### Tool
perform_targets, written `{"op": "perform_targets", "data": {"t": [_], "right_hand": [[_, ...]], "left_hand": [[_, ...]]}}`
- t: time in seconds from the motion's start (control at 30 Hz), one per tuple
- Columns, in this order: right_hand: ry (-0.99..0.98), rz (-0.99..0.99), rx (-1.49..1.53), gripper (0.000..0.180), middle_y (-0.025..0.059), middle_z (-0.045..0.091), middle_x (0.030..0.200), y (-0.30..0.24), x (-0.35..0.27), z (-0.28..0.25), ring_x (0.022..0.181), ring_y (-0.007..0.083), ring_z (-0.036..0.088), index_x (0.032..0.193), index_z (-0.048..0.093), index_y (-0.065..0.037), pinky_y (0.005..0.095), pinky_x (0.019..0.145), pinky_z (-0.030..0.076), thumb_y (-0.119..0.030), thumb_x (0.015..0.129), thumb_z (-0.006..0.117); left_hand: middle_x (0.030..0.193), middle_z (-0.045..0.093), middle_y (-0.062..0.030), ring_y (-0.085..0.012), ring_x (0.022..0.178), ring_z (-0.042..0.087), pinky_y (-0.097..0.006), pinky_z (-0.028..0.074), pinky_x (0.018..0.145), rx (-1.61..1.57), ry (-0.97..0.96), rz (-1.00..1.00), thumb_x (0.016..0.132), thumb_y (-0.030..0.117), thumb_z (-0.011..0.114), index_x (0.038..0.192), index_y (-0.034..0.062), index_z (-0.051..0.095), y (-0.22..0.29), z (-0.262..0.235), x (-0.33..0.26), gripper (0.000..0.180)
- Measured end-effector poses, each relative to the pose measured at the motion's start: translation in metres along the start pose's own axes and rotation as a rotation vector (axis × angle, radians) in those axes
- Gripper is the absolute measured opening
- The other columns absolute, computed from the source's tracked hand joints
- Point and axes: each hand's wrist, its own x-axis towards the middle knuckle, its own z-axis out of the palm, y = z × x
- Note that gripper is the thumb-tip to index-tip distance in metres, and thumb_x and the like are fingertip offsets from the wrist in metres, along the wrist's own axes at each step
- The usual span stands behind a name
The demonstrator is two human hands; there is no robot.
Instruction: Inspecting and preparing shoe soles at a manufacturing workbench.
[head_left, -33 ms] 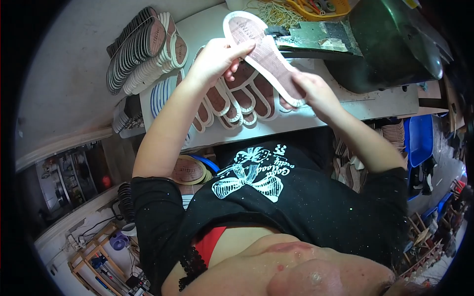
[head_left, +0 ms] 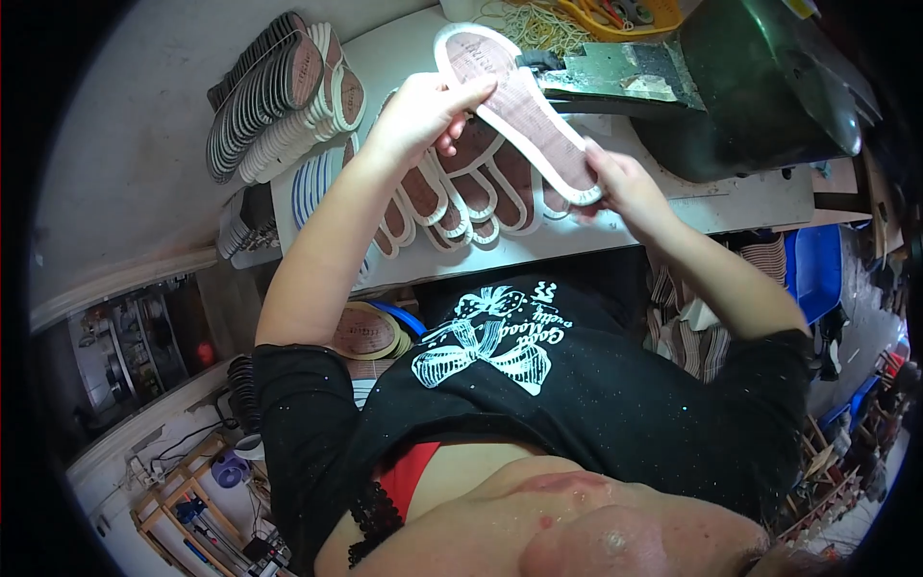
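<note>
A brown shoe insole (head_left: 529, 111) with a white bound edge hangs slanted above the table, beside the green metal arm (head_left: 625, 77) of a machine. My left hand (head_left: 433, 115) is closed on its left edge, thumb lying on top of the brown face. At the lower right end, my right hand (head_left: 625, 188) pinches the rim between thumb and fingers. The fingers beneath the insole are partly hidden. Below it, several more white-edged insoles (head_left: 423, 197) lie overlapping on the white table (head_left: 673, 207).
Bundled insoles (head_left: 279, 101) stand stacked at the table's left end. Behind the machine's dark green body (head_left: 740, 87) sits a yellow basket (head_left: 663, 27), with a tangle of pale cords (head_left: 538, 27) alongside. A blue bin (head_left: 815, 269) stands to the right.
My right hand has slid slightly right, to the outer edge of the insole's lower end, and its forearm has swung outward. My left hand keeps its place.
</note>
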Motion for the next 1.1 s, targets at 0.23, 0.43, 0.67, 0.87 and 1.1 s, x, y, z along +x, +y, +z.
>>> {"op": "perform_targets", "data": {"t": [0.23, 0.43, 0.67, 0.87, 1.1], "right_hand": [[-0.587, -0.637, -1.522, 0.027, 0.0052, 0.05, 0.049, 0.02, -0.058, -0.074, 0.043, 0.0195, 0.052, 0.062, 0.057, -0.007, 0.0292, 0.042, 0.04, -0.021, 0.084, 0.062], [0.563, -0.9, -0.475, 0.028, 0.0038, 0.05, 0.05, 0.048, -0.034, -0.007, 0.041, 0.0132, 0.047, 0.057, 0.052, -0.003, 0.0274, 0.04, 0.037, -0.008, 0.084, 0.056], [0.451, -0.566, -0.51, 0.033, 0.0026, 0.052, 0.051, 0.076, -0.074, -0.027, 0.045, 0.0082, 0.045, 0.059, 0.056, 0.001, 0.0231, 0.045, 0.035, -0.01, 0.089, 0.053], [-0.173, -0.654, -1.148, 0.027, 0.0099, 0.043, 0.048, 0.099, -0.088, -0.059, 0.042, 0.0258, 0.044, 0.056, 0.049, -0.005, 0.0346, 0.043, 0.034, -0.007, 0.079, 0.063], [-0.15, -0.537, -1.482, 0.033, 0.0109, 0.048, 0.05, 0.142, -0.127, -0.124, 0.044, 0.0287, 0.049, 0.053, 0.045, -0.006, 0.0379, 0.044, 0.039, -0.014, 0.08, 0.064]], "left_hand": [[0.046, 0.042, 0.0039, -0.0036, 0.034, 0.036, -0.018, 0.034, 0.034, -0.001, 0.088, 0.042, 0.082, 0.038, 0.067, 0.062, 0.0087, 0.051, 0.003, -0.006, 0.019, 0.04], [0.048, 0.04, 0.0082, 0.0005, 0.036, 0.032, -0.015, 0.031, 0.035, -0.191, 0.27, 0.128, 0.087, 0.036, 0.062, 0.075, 0.0083, 0.054, -0.009, -0.039, 0.015, 0.031], [0.049, 0.041, 0.006, -0.0014, 0.037, 0.033, -0.018, 0.026, 0.034, -0.24, 0.258, 0.06, 0.091, 0.044, 0.052, 0.077, 0.0099, 0.055, -0.067, -0.134, -0.057, 0.037], [0.085, 0.065, -0.0187, -0.0294, 0.087, 0.063, -0.038, 0.048, 0.078, 0.368, 0.821, 0.043, 0.083, 0.059, 0.053, 0.096, -0.0042, 0.06, -0.178, -0.147, -0.048, 0.065], [0.112, 0.06, -0.0184, -0.0268, 0.107, 0.056, -0.036, 0.042, 0.09, 0.064, 0.847, -0.343, 0.076, 0.057, 0.065, 0.115, -0.0059, 0.055, -0.265, -0.195, -0.091, 0.074]]}}
